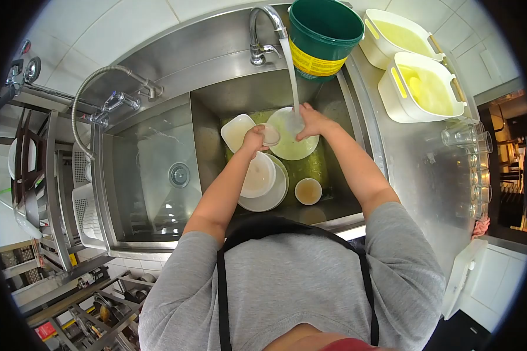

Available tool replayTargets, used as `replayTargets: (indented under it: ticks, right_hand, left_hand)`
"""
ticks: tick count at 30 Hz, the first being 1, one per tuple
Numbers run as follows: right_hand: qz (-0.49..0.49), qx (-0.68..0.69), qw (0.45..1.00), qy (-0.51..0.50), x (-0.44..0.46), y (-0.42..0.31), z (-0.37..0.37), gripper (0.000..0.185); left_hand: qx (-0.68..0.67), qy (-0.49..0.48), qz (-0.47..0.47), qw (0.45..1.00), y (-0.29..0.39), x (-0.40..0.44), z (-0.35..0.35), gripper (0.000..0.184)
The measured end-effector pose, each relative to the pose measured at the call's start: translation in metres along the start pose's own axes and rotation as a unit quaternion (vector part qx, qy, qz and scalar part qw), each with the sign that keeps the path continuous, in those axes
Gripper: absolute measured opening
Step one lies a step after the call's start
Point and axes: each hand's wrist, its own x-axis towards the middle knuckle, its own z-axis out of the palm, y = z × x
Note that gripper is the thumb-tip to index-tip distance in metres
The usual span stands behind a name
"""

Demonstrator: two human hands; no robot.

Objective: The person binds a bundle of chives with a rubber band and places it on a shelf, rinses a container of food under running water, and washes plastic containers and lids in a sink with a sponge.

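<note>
Water runs from the tap point(265, 29) into the right sink basin, beside my right hand point(315, 123). That hand has its fingers spread at the right edge of a round white plate point(290, 146). My left hand point(255, 140) is closed on a small white bowl point(270, 135), over the plate's left side. A square white bowl point(236, 132) lies to the left. Below my left hand, a white bowl point(257, 177) rests on another white plate point(270, 200). A small bowl with brownish liquid point(308, 191) stands at the lower right of the basin.
The left basin point(152, 169) holds clear water. A green bucket point(325, 35) stands behind the right basin. Two white tubs of yellowish liquid point(421, 90) and several glasses point(480, 167) are on the right counter point(416, 169). A sprayer hose point(79, 105) curves at the left.
</note>
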Motion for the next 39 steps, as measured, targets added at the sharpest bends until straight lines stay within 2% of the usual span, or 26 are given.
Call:
replayTargets:
  ticks: [2, 3, 5, 6, 7, 9, 10, 12, 17, 19, 20, 21, 22, 23, 25, 26, 27, 28, 29, 31, 34, 35, 36, 37, 38, 39]
  right_hand:
    - [-0.024, -0.005, 1.000, 0.001, 0.006, 0.007, 0.005, 0.096]
    - [0.015, -0.023, 1.000, 0.004, -0.001, -0.010, -0.011, 0.097]
    - [0.057, -0.041, 0.998, 0.010, -0.002, -0.017, -0.018, 0.097]
    - [0.032, -0.020, 0.999, 0.026, 0.002, -0.012, -0.009, 0.095]
    - [0.009, 0.002, 0.999, 0.040, 0.001, -0.014, -0.008, 0.093]
    - [0.028, -0.017, 0.999, 0.042, -0.005, -0.021, -0.021, 0.094]
    - [0.044, -0.035, 0.998, 0.041, -0.009, -0.026, -0.028, 0.095]
    - [0.037, 0.007, 0.997, 0.062, -0.009, -0.021, -0.031, 0.095]
    - [-0.025, 0.048, 0.994, 0.097, -0.009, -0.016, -0.027, 0.094]
    - [-0.020, 0.170, 0.976, 0.131, -0.012, -0.022, -0.031, 0.082]
    - [-0.019, 0.170, 0.976, 0.133, -0.014, -0.024, -0.034, 0.082]
    - [0.040, 0.362, 0.930, 0.051, -0.023, -0.036, -0.042, 0.075]
    - [0.096, 0.537, 0.837, -0.033, -0.028, -0.043, -0.045, 0.070]
    - [0.097, 0.539, 0.836, -0.031, -0.026, -0.041, -0.042, 0.070]
    - [0.115, 0.676, 0.720, -0.109, -0.022, -0.034, -0.033, 0.069]
    - [0.115, 0.676, 0.720, -0.107, -0.020, -0.031, -0.029, 0.069]
    - [0.094, 0.724, 0.671, -0.131, -0.021, -0.029, -0.026, 0.072]
    - [0.073, 0.767, 0.618, -0.155, -0.022, -0.027, -0.024, 0.075]
    - [0.072, 0.767, 0.618, -0.156, -0.023, -0.025, -0.023, 0.075]
    - [0.064, 0.817, 0.560, -0.125, -0.027, -0.023, -0.025, 0.077]
    - [0.107, 0.810, 0.565, -0.112, -0.027, -0.014, -0.030, 0.075]
    - [0.107, 0.810, 0.565, -0.112, -0.029, -0.013, -0.030, 0.075]
    - [0.105, 0.748, 0.654, -0.043, -0.033, -0.018, -0.034, 0.073]
    - [0.102, 0.674, 0.731, 0.026, -0.036, -0.022, -0.036, 0.073]
    - [0.102, 0.674, 0.731, 0.025, -0.036, -0.023, -0.035, 0.073]
    - [0.108, 0.553, 0.822, 0.087, -0.036, -0.024, -0.036, 0.076]
  left_hand:
    - [0.063, 0.043, 0.047, 0.996, 0.009, -0.010, 0.003, 0.061]
    - [0.063, 0.041, 0.052, 0.996, 0.009, -0.008, 0.005, 0.061]
    - [0.097, 0.145, 0.115, 0.978, 0.003, 0.000, 0.008, 0.067]
    - [0.145, 0.172, 0.123, 0.967, 0.006, -0.001, 0.010, 0.057]
    - [0.147, 0.169, 0.124, 0.967, -0.003, 0.014, 0.005, 0.057]
    - [0.222, 0.106, 0.142, 0.959, -0.006, 0.032, -0.003, 0.041]
    - [0.223, 0.105, 0.143, 0.959, -0.005, 0.032, 0.000, 0.041]
    - [0.077, 0.099, 0.081, 0.989, 0.001, 0.026, 0.010, 0.028]
    - [-0.014, 0.036, 0.010, 0.999, 0.026, 0.019, 0.029, 0.028]
    - [-0.031, 0.024, -0.005, 0.999, 0.030, 0.020, 0.036, 0.029]
    - [-0.072, -0.002, -0.019, 0.997, 0.033, 0.020, 0.039, 0.029]
    - [-0.113, -0.027, -0.034, 0.993, 0.035, 0.021, 0.042, 0.029]
    - [-0.110, -0.028, -0.035, 0.993, 0.036, 0.022, 0.046, 0.029]
    - [-0.134, -0.044, -0.049, 0.989, 0.038, 0.023, 0.049, 0.030]
    - [-0.155, -0.062, -0.062, 0.984, 0.037, 0.026, 0.052, 0.030]
    - [-0.171, -0.090, -0.075, 0.978, 0.037, 0.027, 0.052, 0.030]
    - [-0.186, -0.118, -0.088, 0.971, 0.039, 0.024, 0.052, 0.030]
    - [-0.186, -0.117, -0.088, 0.972, 0.039, 0.021, 0.055, 0.030]
    - [-0.175, -0.099, -0.064, 0.977, 0.039, 0.017, 0.060, 0.029]
    - [-0.163, -0.082, -0.040, 0.982, 0.038, 0.019, 0.062, 0.029]
    - [-0.053, -0.116, -0.010, 0.992, 0.045, 0.017, 0.064, 0.031]
    - [-0.013, -0.104, 0.077, 0.992, 0.048, 0.014, 0.065, 0.031]
    - [0.027, -0.090, 0.163, 0.982, 0.053, 0.011, 0.066, 0.032]
    - [0.027, -0.088, 0.164, 0.982, 0.040, 0.027, 0.059, 0.032]
    - [0.094, -0.010, 0.191, 0.977, 0.017, 0.058, 0.048, 0.033]
    - [0.161, 0.067, 0.218, 0.960, 0.006, 0.075, 0.042, 0.036]
